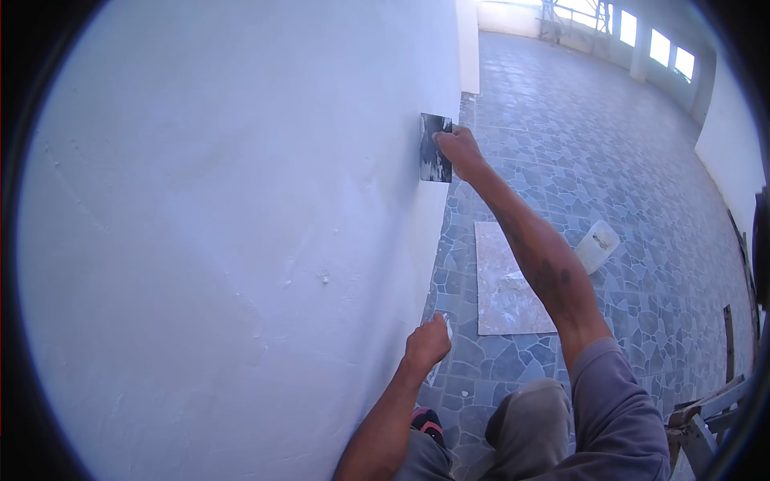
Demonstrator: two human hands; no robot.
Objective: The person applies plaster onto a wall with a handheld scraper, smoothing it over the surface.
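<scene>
At the right edge of the white wall [224,240], my right hand [461,151] grips a putty blade [435,160], a dark flat rectangle smeared with white. The blade is up against the wall or very close to it. Lower down and nearer to me, my left hand [427,345] is closed in a fist beside the wall. Something thin and whitish shows at its far side and below it, but most of it is hidden by the fingers. Small lumps and faint ridges mark the wall surface.
A pale board [501,309] with white paste on it lies on the stone-patterned floor [650,305]. Beyond my forearm is a whitish plastic container [599,244]. A wooden stand [698,437] is at lower right, and scaffolding [585,16] stands far back near windows.
</scene>
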